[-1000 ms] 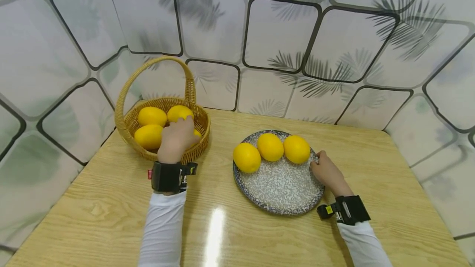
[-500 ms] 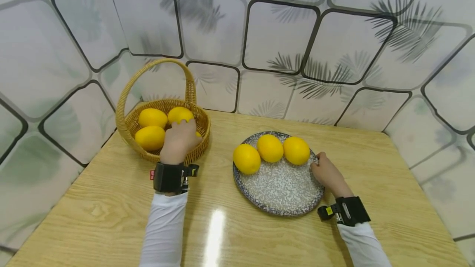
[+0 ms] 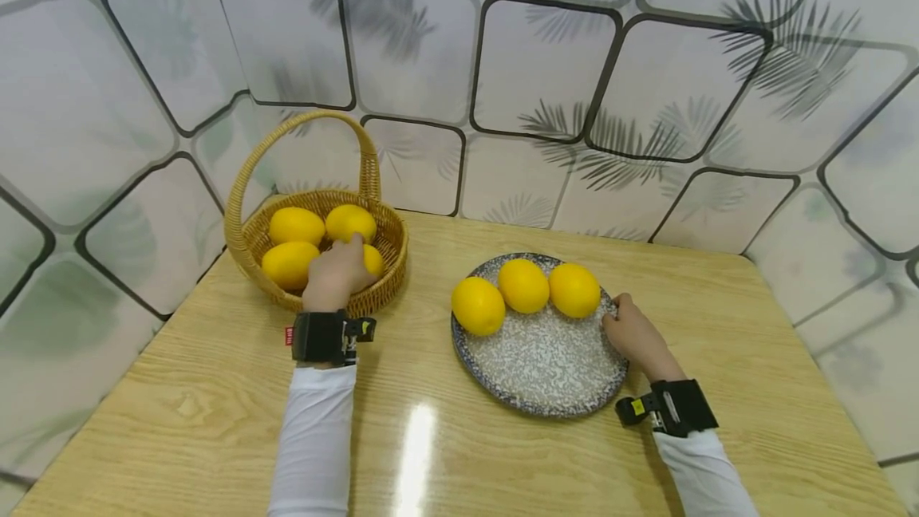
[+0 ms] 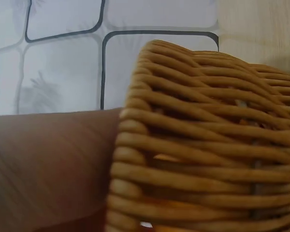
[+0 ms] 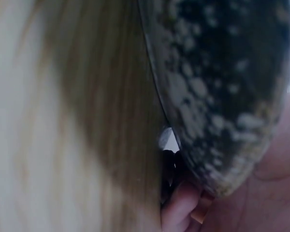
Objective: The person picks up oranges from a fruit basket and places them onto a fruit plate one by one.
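My left hand (image 3: 336, 271) reaches over the near rim of a wicker basket (image 3: 247, 266) with a tall handle. Its thumb and index finger straddle a yellow lemon (image 3: 372, 261) at the basket's right side; the other fingers are hidden. Beside that hand lie three more lemons, one of them a lemon (image 3: 290, 265) just left of it. My right hand (image 3: 637, 341) grips the right rim of a speckled grey plate (image 3: 546, 365). In the right wrist view, fingers (image 5: 179, 208) curl under the plate's edge. Along its far side the plate bears three lemons (image 3: 478, 306).
Both the basket and the plate stand on a light wooden table (image 3: 201, 413), with a strip of tabletop between them. Patterned wall panels (image 3: 409, 46) enclose its back and sides. In the left wrist view the basket's woven side (image 4: 203, 140) fills much of the frame.
My left hand has shifted slightly left and down inside the basket, and more of the lemon by its fingers shows. The right hand and the plate stay as they were.
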A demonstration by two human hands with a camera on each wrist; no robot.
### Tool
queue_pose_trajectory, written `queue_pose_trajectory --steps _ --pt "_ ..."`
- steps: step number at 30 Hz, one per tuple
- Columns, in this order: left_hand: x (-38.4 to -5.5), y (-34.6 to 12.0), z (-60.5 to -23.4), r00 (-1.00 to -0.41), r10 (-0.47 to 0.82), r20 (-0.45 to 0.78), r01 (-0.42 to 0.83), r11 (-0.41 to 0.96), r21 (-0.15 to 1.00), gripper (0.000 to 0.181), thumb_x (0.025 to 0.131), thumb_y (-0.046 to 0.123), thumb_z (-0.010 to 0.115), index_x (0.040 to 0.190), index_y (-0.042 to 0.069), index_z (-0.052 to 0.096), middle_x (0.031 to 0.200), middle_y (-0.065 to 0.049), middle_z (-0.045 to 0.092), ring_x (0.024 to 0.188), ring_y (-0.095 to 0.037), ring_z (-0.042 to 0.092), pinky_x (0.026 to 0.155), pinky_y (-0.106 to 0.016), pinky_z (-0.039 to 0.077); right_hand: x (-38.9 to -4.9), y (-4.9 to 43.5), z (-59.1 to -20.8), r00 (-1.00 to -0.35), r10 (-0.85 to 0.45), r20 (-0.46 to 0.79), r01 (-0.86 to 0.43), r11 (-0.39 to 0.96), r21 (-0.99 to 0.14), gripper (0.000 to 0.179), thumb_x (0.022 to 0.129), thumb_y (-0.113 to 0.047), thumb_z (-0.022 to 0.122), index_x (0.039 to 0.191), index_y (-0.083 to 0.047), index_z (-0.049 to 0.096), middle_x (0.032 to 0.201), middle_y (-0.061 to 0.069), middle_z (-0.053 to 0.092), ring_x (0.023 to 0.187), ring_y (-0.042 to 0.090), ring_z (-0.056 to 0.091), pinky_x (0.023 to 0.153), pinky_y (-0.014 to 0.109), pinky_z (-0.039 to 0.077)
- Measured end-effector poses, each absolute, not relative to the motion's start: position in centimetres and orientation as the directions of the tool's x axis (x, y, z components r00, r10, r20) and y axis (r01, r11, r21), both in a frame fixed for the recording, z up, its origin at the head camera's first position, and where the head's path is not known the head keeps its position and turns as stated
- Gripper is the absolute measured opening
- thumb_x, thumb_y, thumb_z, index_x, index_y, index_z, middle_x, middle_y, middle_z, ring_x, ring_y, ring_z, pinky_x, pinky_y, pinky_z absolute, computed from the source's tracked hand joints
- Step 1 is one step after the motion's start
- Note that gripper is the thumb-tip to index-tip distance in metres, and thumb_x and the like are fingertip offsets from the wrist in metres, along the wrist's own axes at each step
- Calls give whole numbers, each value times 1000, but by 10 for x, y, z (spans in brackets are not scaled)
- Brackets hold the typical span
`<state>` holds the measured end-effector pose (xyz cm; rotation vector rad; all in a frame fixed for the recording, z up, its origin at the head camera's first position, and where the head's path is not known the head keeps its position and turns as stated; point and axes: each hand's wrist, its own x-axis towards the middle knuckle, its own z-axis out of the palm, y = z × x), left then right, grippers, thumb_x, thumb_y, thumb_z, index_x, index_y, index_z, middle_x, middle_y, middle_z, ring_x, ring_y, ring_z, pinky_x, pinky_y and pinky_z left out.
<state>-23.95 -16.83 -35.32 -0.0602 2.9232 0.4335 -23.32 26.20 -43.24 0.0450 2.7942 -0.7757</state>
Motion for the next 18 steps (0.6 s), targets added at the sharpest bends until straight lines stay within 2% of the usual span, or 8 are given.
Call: queue_pose_trajectory --steps 4,9,18 --pt "-244 -170 -358 -989 -18 -148 -59 958 281 70 88 32 63 142 -4 35 130 -39 52 106 -51 57 91 -66 48 -233 262 -432 -970 -40 -242 90 860 -503 49 100 -18 32 135 16 29 134 44 45 105 39 53 80 50 49" --pt "-243 -169 -352 -995 -45 -92 -71 953 296 81 83 40 67 144 0 32 135 -38 48 106 -52 56 93 -69 44 -233 263 -433 -969 -40 -243 91 858 -505 49 100 -17 32 136 16 29 135 44 44 106 40 53 81 50 49" --pt "-229 -151 -321 -1000 -6 -9 -8 950 313 82 81 41 63 148 7 31 140 -31 45 103 -46 56 88 -66 48 -236 265 -435 -970 -35 -242 97 853 -513 49 100 -18 31 135 16 30 136 43 44 112 42 52 86 55 49"
